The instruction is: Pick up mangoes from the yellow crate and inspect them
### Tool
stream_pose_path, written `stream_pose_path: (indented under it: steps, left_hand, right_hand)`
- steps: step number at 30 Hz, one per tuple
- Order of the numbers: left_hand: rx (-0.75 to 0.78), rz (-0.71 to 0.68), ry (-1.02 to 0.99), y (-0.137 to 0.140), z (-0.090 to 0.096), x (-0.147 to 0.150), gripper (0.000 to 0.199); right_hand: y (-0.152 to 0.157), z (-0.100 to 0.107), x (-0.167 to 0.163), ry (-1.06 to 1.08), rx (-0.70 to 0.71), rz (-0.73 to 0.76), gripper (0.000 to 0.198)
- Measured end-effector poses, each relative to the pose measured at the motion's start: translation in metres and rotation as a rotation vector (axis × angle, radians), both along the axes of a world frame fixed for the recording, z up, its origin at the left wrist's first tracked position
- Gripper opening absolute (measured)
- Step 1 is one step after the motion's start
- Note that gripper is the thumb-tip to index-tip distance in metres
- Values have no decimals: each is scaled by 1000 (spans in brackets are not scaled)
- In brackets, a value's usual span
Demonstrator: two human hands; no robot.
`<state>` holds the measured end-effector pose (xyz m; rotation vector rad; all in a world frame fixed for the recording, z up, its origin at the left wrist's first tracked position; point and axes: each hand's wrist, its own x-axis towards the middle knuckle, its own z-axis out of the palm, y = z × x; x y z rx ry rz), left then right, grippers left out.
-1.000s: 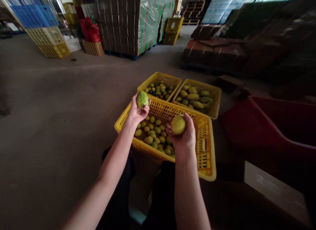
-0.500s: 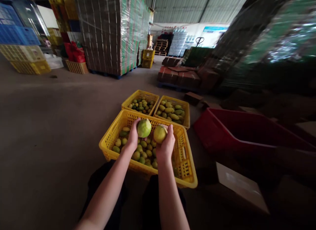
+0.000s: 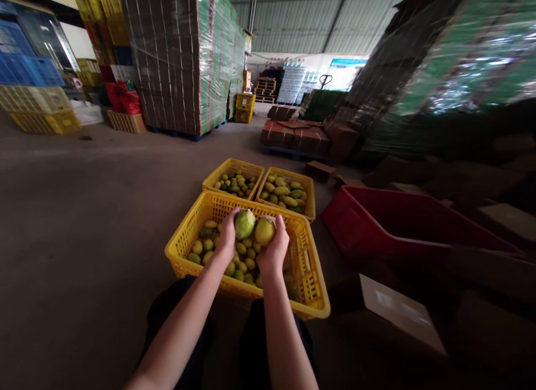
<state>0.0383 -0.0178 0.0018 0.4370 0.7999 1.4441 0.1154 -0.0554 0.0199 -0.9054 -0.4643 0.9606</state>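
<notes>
Bare concrete floor runs back to wrapped stacks of cartons. Two small yellow crates of fruit sit just beyond the near yellow crate, with a red tub to its right. Over the near crate, the left hand curls around a green fruit, fingers behind it, thumb side toward the camera. The right hand grips a yellower fruit; the two fruits touch. Fingertips are mostly hidden behind the fruit. Dark boxes at right are blurred.

Both arms outstretched, left hand, right hand cupped
</notes>
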Motion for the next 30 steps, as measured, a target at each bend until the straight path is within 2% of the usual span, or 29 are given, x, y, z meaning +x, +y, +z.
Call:
stream_pose_path:
  steps: [5,8,10,12,14,16,18,20,22,24,26,30]
  left_hand:
    - [-215,-90,-273,4,5,-3,23]
    - [-195,-86,-343,5,10,-8,23]
    - [-184,-64,-367,4,14,-11,16]
    - [-197,-49,-411,2,18,-13,11]
    - [-220,-68,-503,0,21,-15,14]
    - [-244,-97,-594,-2,23,-15,25]
    - [-243,-101,-629,-3,24,-12,33]
    - [-197,-122,-603,-4,22,-3,36]
    - [-154,-163,-553,-7,18,11,32]
    - [-138,-194,-508,-9,12,25,26]
    - [-112,-203,-491,-10,4,37,25]
    - [-1,-162,-506,-7,0,40,33]
  right_hand:
    - [7,-8,-6,44,-110,155,37]
    - [15,-13,-5,118,-234,247,32]
    - [20,-16,-3,198,-294,277,29]
    - [25,-19,2,241,-294,277,27]
    - [28,-22,9,219,-264,250,29]
    - [28,-23,16,134,-233,187,32]
    - [25,-21,20,7,-190,52,35]
    - [21,-18,21,-146,-124,-124,40]
    - [19,-14,17,-320,-39,-232,47]
    - [20,-13,12,-508,27,-231,51]
    - [23,-15,8,-652,52,-152,52]
    - [26,-23,7,-759,76,-10,47]
